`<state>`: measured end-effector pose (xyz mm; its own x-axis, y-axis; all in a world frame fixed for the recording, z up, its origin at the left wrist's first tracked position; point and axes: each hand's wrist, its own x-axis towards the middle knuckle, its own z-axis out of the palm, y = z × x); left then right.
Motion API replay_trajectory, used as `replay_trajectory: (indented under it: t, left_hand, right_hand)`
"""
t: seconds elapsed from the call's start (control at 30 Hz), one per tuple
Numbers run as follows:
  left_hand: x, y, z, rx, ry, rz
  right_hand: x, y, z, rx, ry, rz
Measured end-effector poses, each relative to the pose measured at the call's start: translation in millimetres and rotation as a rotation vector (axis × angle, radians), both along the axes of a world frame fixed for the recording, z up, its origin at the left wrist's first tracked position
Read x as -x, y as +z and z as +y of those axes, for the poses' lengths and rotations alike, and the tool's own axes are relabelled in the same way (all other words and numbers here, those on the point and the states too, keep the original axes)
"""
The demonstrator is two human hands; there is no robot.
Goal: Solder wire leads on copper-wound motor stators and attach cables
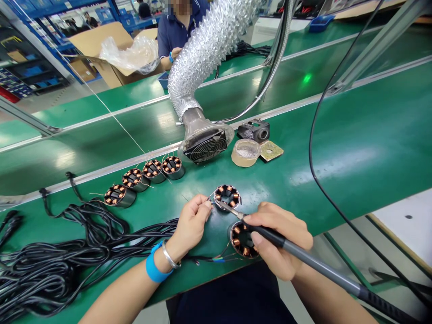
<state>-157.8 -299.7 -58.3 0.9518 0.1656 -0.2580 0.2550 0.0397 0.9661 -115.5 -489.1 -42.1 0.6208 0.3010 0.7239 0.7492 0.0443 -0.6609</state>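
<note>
My right hand (278, 238) grips a soldering iron (303, 256) like a pen, its tip reaching the edge of a round motor stator with copper coils (227, 196) on the green bench. My left hand (192, 222), fingers pinched, holds a thin wire at that same spot beside the stator. A second stator (240, 240) with coloured leads lies just under my right hand, partly hidden by the fingers. A blue band and a metal bangle sit on my left wrist.
Several more stators (145, 177) stand in a row at the left. A fume duct with a fan grille (205, 146), a round flux tin (245, 153) and a small black device (254, 130) sit behind. Black cables (50, 261) pile at the left. A person works across the belt (175, 31).
</note>
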Motion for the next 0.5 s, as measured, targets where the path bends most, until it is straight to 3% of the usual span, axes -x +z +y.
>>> replay_trajectory:
  t: [0.5]
  left_hand:
    - [-2.6, -0.8, 0.1, 0.043, 0.001, 0.018]
  right_hand:
    - [-3.8, 2.9, -1.8, -0.038, -0.033, 0.010]
